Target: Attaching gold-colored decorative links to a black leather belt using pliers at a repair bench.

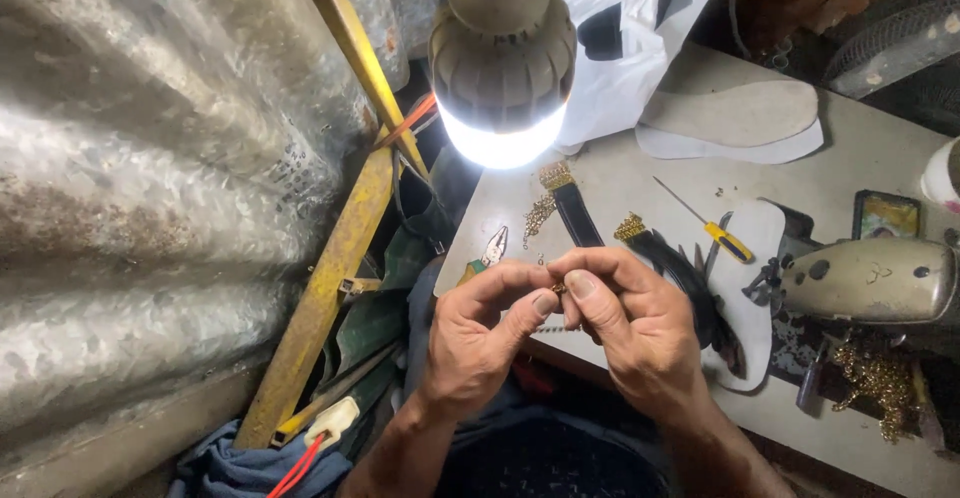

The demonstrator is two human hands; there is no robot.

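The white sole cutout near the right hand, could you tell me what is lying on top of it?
On the white sole cutout lie a yellow-handled screwdriver and a black strap with gold trim. The right hand covers the cutout's near left part, so anything there cannot be seen.

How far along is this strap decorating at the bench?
Seemingly done: two black straps on the pale worktable already carry gold trim at one end. In hand: left hand and right hand pinch a tiny gold piece. Apparently left: loose gold chain and blank grey insoles.
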